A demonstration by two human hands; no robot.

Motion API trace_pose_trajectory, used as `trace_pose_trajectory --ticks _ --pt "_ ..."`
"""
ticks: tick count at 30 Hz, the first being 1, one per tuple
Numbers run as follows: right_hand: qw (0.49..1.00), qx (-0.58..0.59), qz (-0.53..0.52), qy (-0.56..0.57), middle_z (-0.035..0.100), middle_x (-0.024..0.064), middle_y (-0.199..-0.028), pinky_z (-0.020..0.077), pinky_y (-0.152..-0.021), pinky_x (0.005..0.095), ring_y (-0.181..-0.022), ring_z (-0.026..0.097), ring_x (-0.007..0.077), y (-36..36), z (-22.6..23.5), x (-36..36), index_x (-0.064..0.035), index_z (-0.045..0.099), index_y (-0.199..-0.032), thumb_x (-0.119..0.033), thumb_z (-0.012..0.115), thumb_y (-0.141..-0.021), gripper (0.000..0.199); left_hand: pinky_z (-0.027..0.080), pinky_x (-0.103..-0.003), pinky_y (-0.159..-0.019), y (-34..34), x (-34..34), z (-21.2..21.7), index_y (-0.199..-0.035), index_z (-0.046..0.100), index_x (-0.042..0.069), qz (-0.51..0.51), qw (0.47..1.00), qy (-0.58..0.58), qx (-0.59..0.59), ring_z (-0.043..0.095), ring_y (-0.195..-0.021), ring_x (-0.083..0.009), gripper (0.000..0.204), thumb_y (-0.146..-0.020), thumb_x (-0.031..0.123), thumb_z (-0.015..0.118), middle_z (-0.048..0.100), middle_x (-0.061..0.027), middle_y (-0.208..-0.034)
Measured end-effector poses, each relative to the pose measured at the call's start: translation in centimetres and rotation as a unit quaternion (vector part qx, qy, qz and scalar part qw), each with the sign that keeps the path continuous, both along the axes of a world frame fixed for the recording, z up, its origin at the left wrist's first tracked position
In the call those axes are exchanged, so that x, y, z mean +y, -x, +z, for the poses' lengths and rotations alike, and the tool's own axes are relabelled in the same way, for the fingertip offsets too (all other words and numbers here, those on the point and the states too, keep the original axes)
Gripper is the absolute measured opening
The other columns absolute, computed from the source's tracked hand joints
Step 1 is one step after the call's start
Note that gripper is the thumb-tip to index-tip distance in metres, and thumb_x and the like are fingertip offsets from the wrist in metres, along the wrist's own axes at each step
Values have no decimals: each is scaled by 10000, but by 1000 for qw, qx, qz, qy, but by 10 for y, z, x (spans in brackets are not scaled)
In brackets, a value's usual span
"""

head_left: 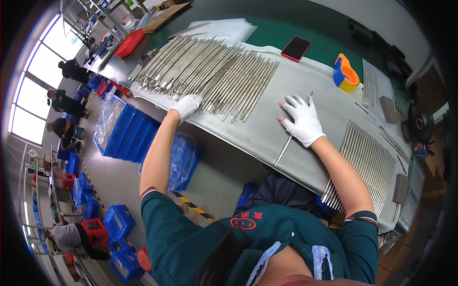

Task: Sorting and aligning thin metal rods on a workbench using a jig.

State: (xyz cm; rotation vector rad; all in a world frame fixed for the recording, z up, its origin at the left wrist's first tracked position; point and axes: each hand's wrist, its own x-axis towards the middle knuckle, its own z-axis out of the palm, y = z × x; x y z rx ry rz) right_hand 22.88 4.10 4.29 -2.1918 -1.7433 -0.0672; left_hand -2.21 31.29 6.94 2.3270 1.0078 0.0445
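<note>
My left hand (188,107), in a white glove, is at the near ends of a wide pile of thin metal rods (214,71) on the left of the table. Its fingers are drawn together against the rod ends; whether a rod is between them is hidden. Over the middle of the table, my right hand (304,119) lies open, fingers spread, its glove leaving some fingertips bare. Beneath it a single metal rod (283,151) slants, one end towards the near edge and the other showing past the fingers. Further right, a neat row of similar rods (365,167) lies side by side.
A red-edged phone (296,48) and a blue, orange and yellow tape dispenser (346,74) lie beyond my right hand. Grey blocks (400,188) sit at the right. Blue crates (126,126) with plastic liners stand on the floor left of the table. Other people work farther left.
</note>
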Motion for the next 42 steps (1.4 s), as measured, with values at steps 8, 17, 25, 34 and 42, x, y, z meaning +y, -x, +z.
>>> trace_pose_trajectory --ticks 8,17,25,34,42 --pt "1000 -5 2 -15 496 127 -1296 223 -1046 564 -1247 405 321 -1 -2 -1 -107 577 -1178 -389 559 -806 467 251 -224 -399 -6 -79 19 -785 471 123 149 841 401 -331 313 -427 -66 335 -951 410 425 319 66 -536" --pt "997 8 -24 -68 417 223 -1333 208 -1066 528 -1258 373 346 -1 -11 0 -69 408 -1334 -458 530 -828 650 351 -240 -401 -25 -166 -13 -827 456 80 15 877 426 -224 400 -435 -100 366 -959 418 404 387 11 -573" --pt "995 -35 49 -84 474 185 -1285 228 -1054 527 -1250 380 355 -4 -7 -2 -90 541 -1198 -438 517 -850 493 484 -412 -559 -41 -192 -3 -807 543 46 -238 968 -74 -10 602 -608 -333 369 -912 391 463 604 -155 -681" --pt "996 39 43 -74 574 146 -1159 226 -1070 513 -1198 451 336 -2 -3 -2 -58 596 -704 -374 641 -778 328 474 -442 -632 -38 -186 7 -734 555 62 -195 976 -88 -30 595 -720 -362 329 -863 365 562 604 -163 -722" --pt "996 45 49 -57 572 148 -1164 233 -1073 505 -1184 464 308 -1 2 -3 -47 575 -559 -367 647 -769 390 478 -430 -668 -41 -126 17 -840 597 58 -43 963 -189 -190 601 -750 -345 225 -871 275 551 621 -155 -818"
